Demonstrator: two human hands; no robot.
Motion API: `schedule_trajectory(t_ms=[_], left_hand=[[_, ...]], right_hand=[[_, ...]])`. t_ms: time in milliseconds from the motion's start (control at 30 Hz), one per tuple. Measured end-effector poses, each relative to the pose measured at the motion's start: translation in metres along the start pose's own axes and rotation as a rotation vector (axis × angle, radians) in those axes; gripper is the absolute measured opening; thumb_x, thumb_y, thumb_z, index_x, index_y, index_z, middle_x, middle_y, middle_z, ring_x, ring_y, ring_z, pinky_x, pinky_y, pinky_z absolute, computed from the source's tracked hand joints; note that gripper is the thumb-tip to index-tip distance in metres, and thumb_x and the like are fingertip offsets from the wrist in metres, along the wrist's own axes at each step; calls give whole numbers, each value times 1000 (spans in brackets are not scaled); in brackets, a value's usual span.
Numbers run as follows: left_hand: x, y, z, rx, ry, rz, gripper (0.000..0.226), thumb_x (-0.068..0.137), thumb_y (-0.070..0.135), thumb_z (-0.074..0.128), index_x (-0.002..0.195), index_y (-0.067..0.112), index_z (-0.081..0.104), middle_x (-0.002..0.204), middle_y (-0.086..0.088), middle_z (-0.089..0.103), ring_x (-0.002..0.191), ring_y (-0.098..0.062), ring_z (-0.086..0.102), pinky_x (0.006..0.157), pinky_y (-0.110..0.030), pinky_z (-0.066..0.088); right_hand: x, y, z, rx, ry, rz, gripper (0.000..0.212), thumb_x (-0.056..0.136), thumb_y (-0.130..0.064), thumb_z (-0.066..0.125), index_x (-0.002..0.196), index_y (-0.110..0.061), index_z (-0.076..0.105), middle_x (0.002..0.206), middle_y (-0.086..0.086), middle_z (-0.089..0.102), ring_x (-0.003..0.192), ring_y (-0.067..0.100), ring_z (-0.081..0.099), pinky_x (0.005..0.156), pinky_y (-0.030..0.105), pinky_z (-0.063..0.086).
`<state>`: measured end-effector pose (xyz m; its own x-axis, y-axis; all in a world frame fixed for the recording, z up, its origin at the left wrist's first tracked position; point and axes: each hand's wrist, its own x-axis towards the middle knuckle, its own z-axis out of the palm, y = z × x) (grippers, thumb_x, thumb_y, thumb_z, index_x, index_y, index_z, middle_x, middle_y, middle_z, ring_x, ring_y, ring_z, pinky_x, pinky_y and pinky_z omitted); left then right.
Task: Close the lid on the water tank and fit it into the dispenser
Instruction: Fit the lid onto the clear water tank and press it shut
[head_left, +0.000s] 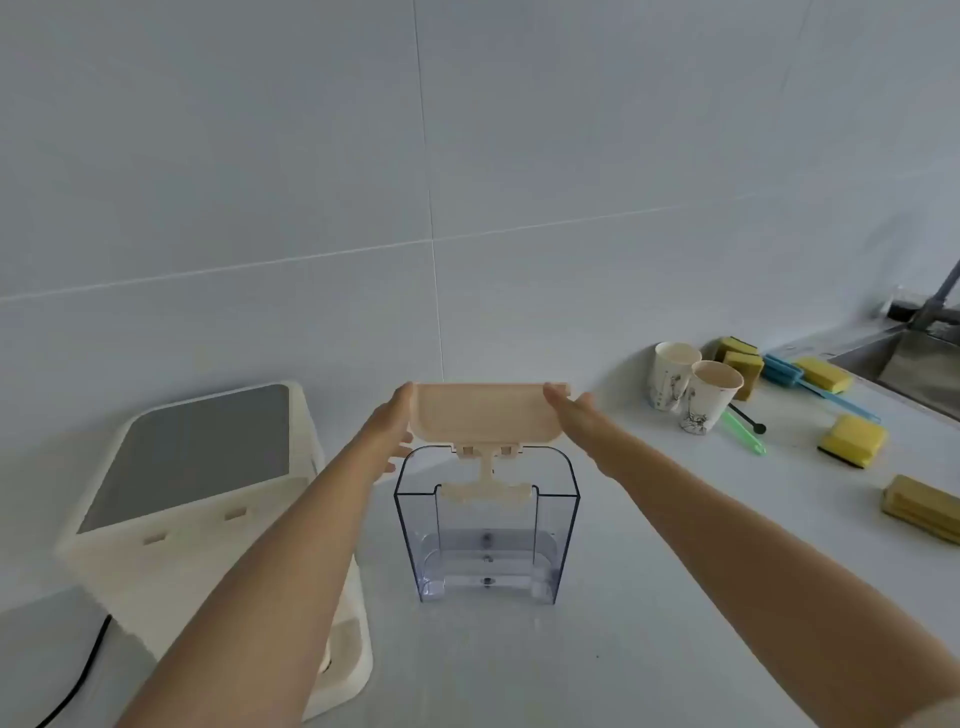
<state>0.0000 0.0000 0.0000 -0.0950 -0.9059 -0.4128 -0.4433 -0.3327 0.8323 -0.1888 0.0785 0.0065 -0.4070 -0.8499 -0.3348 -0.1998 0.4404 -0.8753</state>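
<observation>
While the cream plastic hinged lid (485, 415) stands raised and roughly upright above the far rim of the clear rectangular plastic water tank (485, 540), it is gripped at both short ends: left hand (389, 431) on the left end, right hand (574, 415) on the right. The lid's long axis runs left to right, square to the viewer, so both hands are equally near. The fingers are wrapped over the lid's end edges and partly hidden behind it; exactly how far they are curled cannot be told. Both forearms are extended forward, nearly straight, converging on the lid.

The tank is set upright on the pale table (649, 623), open-topped, apparently empty, hinge bracket at its rear wall. The lid must likely be swung toward the viewer and down about that hinge. The cream box-shaped dispenser with the grey top panel (197, 467) sits just left of the tank, near the left forearm, so the later fit is judged a short leftward carry.
</observation>
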Motion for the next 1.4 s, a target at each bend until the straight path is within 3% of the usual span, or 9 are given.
schedule_trajectory(t_ms=[100,200,367,600,933,1100,1233,1333,1400], left_hand=[[4,2,1,45,-50,-19,49,89,53,25,108,13,44,103,-13,55,88,-28,54,85,-36,36],[9,2,5,81,-80,-6,52,88,55,26,111,13,47,105,-13,58,80,-24,55,83,-36,37],[10,6,2,70,-75,38,59,87,55,29,123,12,49,117,-11,56,84,-24,56,84,-36,38],[1,2,-2,-36,-35,89,45,88,52,32,103,14,52,107,-8,57,86,-24,57,83,-34,39],[-15,-28,1,-184,70,122,49,90,50,34,112,10,53,110,-6,55,98,-24,52,81,-34,38],[-26,-42,6,-193,76,130,30,90,40,37,88,13,48,95,-6,50,82,-22,49,60,-27,33],[-31,-57,8,-164,100,134,30,86,37,39,61,21,38,83,-3,43,83,-20,38,66,-32,28],[-35,-68,11,-145,84,135,32,87,42,38,63,21,37,83,-2,42,82,-21,39,72,-33,28],[-38,-73,13,-146,76,127,34,87,47,39,65,22,40,84,-2,44,83,-22,43,77,-34,31]], right_hand=[[8,2,0,-8,-9,83,75,90,-51,35,145,-5,12,151,13,27,138,31,26,108,42,25],[11,5,3,-32,-34,108,75,89,-54,32,145,-7,17,151,13,29,137,32,29,109,43,25],[9,1,5,-21,-48,44,66,92,-48,29,143,-6,24,148,13,32,134,30,32,106,39,27],[-7,0,0,48,-41,-40,58,95,-45,27,138,-8,33,144,12,38,131,28,37,105,36,27],[-22,29,5,151,15,-76,57,92,-48,33,134,-11,42,143,8,42,130,26,41,107,38,29],[-29,47,10,173,22,-101,56,92,-46,36,140,-18,36,151,1,35,137,24,35,109,40,26],[-35,61,16,175,21,-110,57,92,-42,34,145,-24,25,154,1,27,140,25,29,114,43,23],[-39,69,21,167,17,-109,53,93,-36,33,144,-24,26,152,4,31,136,26,33,112,43,27],[-41,73,23,148,4,-124,46,93,-32,30,139,-25,34,141,5,41,121,24,40,101,37,33]])
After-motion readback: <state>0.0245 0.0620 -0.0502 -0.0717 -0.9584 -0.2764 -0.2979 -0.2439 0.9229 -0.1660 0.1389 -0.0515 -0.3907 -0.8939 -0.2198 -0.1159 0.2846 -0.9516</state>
